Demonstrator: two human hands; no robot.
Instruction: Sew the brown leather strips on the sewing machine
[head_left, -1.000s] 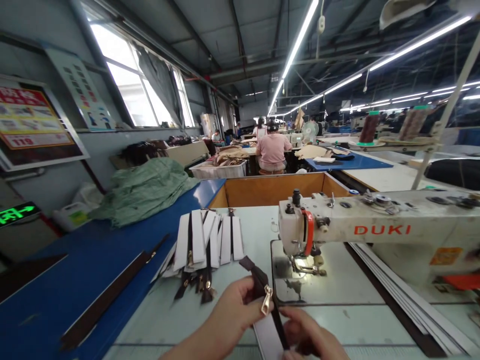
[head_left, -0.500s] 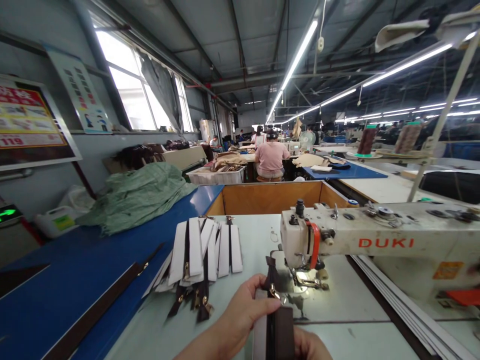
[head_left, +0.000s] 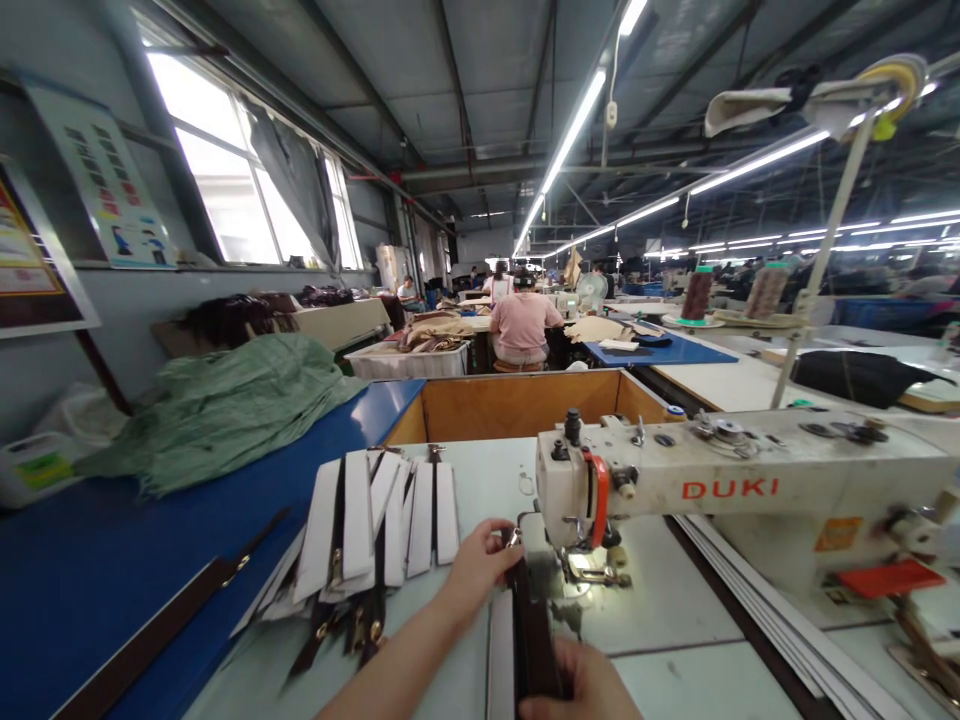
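My left hand (head_left: 478, 565) pinches the far end of a dark brown zipper strip (head_left: 534, 630) with a white backing, just left of the needle area of a white DUKI sewing machine (head_left: 735, 490). My right hand (head_left: 581, 685) presses down on the near end of the same strip at the bottom edge of the view, fingers curled over it. The strip lies lengthwise on the pale machine table (head_left: 675, 670), pointing toward the lit presser foot (head_left: 592, 570).
A fanned pile of white strips with brown zippers (head_left: 367, 530) lies to the left of my hands. A blue table (head_left: 97, 590) holds a long brown strip (head_left: 157, 630) and green cloth (head_left: 217, 410). A wooden bin (head_left: 525, 400) stands behind; a seated person in pink (head_left: 523, 325) works farther off.
The zipper strip went from raised and tilted between my hands to flat on the table, and my left hand pushed its far end forward up to the machine's presser foot.
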